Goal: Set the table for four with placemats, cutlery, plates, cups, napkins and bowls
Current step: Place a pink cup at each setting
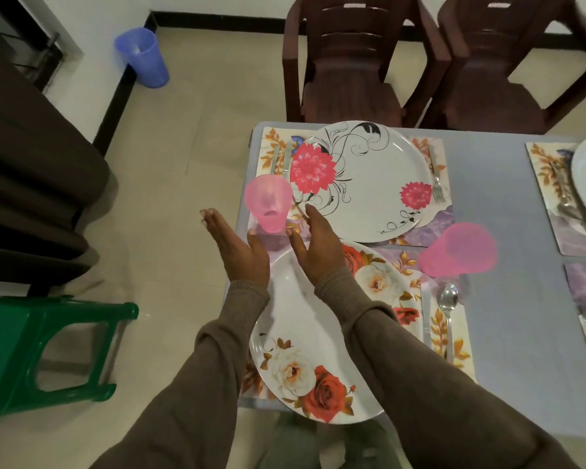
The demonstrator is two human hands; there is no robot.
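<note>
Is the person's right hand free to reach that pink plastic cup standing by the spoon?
Probably yes. The right hand is open and holds nothing, and the pink plastic cup stands off to its right on bare tabletop, with only the rose-patterned plate lying low between them.

Left grip (239, 247), right grip (315, 243): flat, fingers straight.

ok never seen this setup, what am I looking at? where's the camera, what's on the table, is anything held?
There is no robot: a person works with bare hands. The single view comes from a wide-angle camera on their head, looking down. The left hand and right hand are both open, fingers straight, holding nothing, on either side of a pink cup at the table's edge. On the table lie floral placemats, a rose plate, a dahlia plate, a second pink cup, a spoon and a fork.
</note>
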